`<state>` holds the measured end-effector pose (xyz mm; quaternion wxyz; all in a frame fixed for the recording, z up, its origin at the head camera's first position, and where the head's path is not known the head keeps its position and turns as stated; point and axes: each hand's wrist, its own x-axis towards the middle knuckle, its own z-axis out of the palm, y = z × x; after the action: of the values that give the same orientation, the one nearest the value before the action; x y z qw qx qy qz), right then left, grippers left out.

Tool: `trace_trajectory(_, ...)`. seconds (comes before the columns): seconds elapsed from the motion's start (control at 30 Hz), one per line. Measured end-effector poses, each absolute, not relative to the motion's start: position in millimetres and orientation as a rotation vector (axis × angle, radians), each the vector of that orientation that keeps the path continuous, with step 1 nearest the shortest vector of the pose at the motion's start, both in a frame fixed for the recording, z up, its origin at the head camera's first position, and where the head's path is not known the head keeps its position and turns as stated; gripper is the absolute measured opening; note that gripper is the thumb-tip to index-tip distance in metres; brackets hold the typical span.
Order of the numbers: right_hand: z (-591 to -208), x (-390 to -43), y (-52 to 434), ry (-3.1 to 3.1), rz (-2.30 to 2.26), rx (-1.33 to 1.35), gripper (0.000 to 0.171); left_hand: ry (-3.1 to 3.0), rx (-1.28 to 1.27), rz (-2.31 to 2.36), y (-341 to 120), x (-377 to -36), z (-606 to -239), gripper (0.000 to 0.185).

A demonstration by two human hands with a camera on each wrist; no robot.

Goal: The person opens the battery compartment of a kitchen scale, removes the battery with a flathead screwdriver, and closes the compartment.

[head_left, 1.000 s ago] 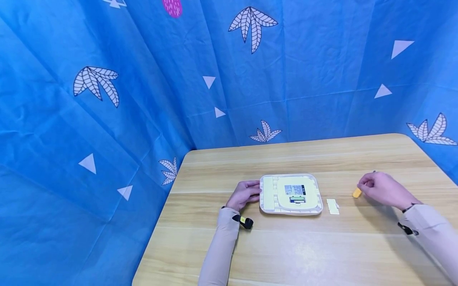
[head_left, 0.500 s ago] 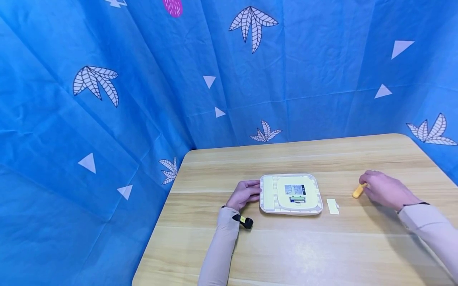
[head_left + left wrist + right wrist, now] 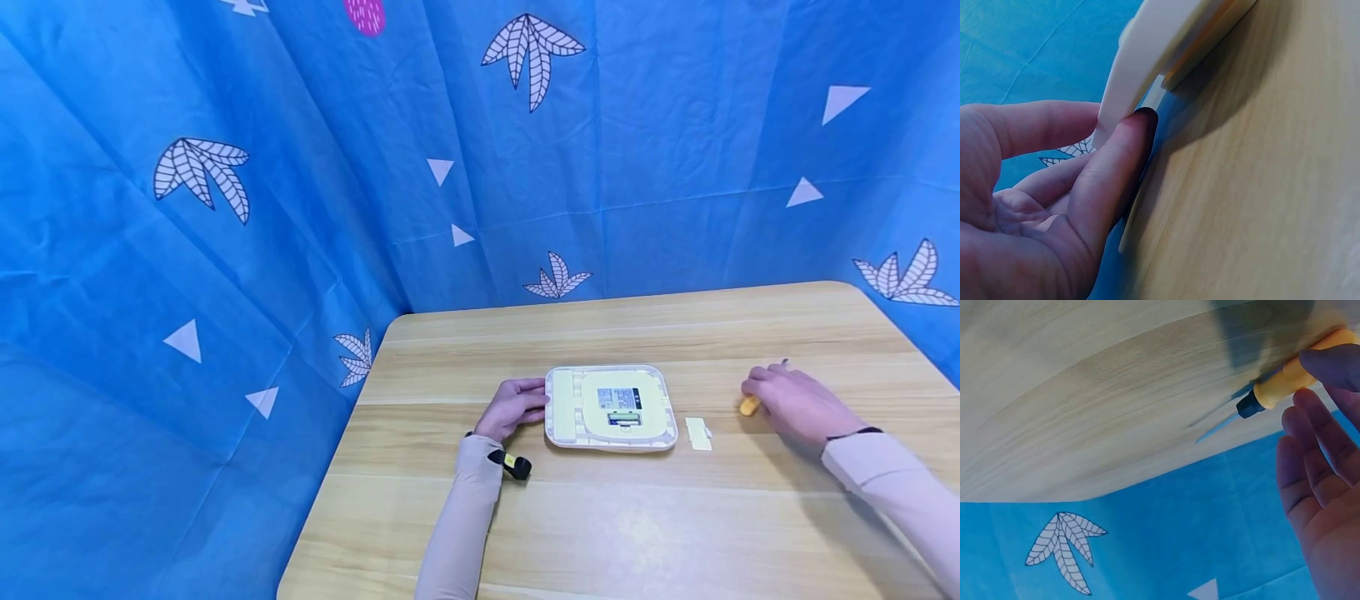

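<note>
Screwdriver [image 3: 1277,389] | shaft [image 3: 1217,427] reappears past my right grip [image 3: 802,402], pinching its handle [image 3: 1291,380] | left grip [image 3: 512,409] holds device [image 3: 600,415] | work there seems paused

The left hand [image 3: 512,410] at lower centre and the right hand [image 3: 806,404] at lower right each pinch, thumb against fingers.

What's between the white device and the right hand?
Head view: the pale cover beside the white device, then bare table, then the screwdriver in the right hand.
</note>
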<state>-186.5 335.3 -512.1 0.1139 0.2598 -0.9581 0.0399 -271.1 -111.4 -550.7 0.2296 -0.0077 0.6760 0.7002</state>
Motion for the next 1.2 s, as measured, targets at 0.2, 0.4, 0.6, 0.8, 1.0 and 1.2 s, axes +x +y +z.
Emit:
trace_trajectory(0.2,-513.3,-186.3,331.0,-2.818,0.086,0.778,0.027,1.852,-0.032,1.929,-110.8,-270.8,-549.2,0.050)
trace_trajectory(0.4,-517.9,-187.8,329.6,-2.807,0.015,0.793,0.029,1.849,-0.027,1.936,-109.8,-271.6,-549.5,0.050)
trace_trajectory(0.6,-518.3,-186.0,329.6,-2.783,-0.092,0.784,0.020,1.851,-0.011,1.930,-110.1,-269.6,-549.1,0.050)
trace_trajectory(0.8,-516.2,-185.0,330.4,-2.652,-0.187,0.797,0.023,1.855,-0.033,1.932,-110.1,-270.2,-549.8,0.050)
trace_trajectory(1.0,-502.5,-185.0,326.7,-2.687,-0.168,0.739,0.022,1.857,-0.028,1.931,-110.5,-270.5,-550.1,0.050)
trace_trajectory(1.2,-478.1,-185.6,321.0,-2.729,0.017,0.610,0.018,1.848,-0.030,1.943,-110.8,-269.3,-548.7,0.050)
